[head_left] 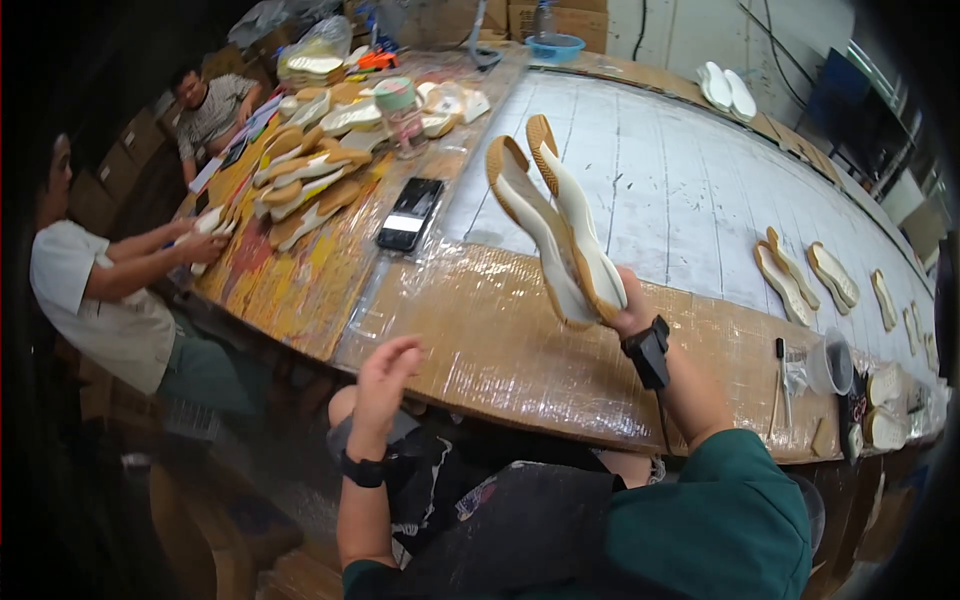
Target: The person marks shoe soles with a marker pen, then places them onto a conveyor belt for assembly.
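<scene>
My right hand (630, 305) grips a pair of white and tan shoe soles (585, 225) by their near ends. They are raised and tilted above the cardboard-covered front of the table, with their far ends fanned slightly apart. My left hand (385, 375) is held up in front of the table's near edge with nothing in it, its fingers loosely bent and apart from the thumb. A dark phone (412, 213) lies on the table beyond my left hand.
On the left, soles (310, 185) are piled on a paint-stained table (270, 315), where a co-worker's hands (208, 240) hold soles. More soles (783, 277) lie along the white board (660, 190) at right. A plastic cup (828, 370) and a brush (779, 375) stand near the right edge.
</scene>
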Available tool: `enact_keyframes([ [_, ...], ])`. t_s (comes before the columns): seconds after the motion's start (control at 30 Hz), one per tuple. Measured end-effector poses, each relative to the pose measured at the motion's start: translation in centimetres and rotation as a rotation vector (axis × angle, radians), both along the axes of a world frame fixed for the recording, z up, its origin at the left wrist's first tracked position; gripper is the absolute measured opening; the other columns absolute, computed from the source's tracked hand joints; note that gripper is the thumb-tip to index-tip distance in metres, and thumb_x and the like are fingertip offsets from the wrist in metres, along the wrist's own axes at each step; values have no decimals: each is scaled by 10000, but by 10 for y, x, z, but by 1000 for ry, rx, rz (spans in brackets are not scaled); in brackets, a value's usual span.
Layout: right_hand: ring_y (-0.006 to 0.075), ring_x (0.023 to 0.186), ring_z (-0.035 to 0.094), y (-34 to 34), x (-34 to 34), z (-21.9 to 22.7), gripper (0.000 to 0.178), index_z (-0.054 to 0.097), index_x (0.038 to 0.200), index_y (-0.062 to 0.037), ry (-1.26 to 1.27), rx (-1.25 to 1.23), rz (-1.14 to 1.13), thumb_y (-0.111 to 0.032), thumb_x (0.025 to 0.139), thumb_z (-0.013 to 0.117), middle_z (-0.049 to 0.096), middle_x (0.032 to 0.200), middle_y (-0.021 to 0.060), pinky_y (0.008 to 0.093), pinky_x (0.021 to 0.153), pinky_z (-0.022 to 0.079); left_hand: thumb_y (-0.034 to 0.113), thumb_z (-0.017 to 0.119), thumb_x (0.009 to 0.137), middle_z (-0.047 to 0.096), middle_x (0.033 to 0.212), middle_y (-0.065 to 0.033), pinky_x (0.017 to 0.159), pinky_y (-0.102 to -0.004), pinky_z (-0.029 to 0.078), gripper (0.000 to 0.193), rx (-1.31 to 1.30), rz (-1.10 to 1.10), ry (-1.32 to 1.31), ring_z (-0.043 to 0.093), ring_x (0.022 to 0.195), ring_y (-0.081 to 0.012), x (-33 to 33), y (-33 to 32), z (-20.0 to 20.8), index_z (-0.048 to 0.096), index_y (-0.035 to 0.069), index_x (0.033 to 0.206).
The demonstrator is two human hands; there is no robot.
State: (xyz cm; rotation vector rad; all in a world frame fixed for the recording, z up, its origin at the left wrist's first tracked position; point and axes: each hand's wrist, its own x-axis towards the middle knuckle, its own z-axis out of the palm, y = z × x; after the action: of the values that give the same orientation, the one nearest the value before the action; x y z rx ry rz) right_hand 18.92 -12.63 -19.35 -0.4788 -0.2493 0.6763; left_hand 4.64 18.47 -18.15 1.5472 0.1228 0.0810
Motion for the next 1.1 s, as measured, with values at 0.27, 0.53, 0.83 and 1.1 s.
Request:
enact_keyframes([
  [0.27,109,927,524,56,-66,54,518,418,1185,33,-484,-599,19,-183,755,610,534,1054,79,238,782,431,96,498,846,392,1207,-131,913,-295,335,612,-458,-107,-258,404,1095,-197,-6,-87,55,107,5,1309],
  [0.53,183,1026,488,85,-95,81,775,295,1273,23,-764,-520,-399,-266,682,706,485,1154,163,273,878,376,370,217,910,380,1259,-144,976,-440,301,488,-1017,215,-90,381,1153,-305,17,-82,52,273,54,1277],
  [0.83,204,1111,411,110,-128,74,922,162,1312,33,-961,-781,-787,-151,622,745,379,1222,149,301,931,334,307,162,914,332,1288,-145,990,-447,281,455,-975,322,-86,327,1189,-308,10,-89,58,246,57,1286],
  [1.1,178,1083,455,91,-140,73,799,240,1293,31,-536,-231,-496,-209,685,699,438,1198,156,271,907,346,345,279,903,365,1263,-157,977,-434,292,489,-1268,-223,-294,380,1148,-300,-5,-71,41,249,38,1282],
])
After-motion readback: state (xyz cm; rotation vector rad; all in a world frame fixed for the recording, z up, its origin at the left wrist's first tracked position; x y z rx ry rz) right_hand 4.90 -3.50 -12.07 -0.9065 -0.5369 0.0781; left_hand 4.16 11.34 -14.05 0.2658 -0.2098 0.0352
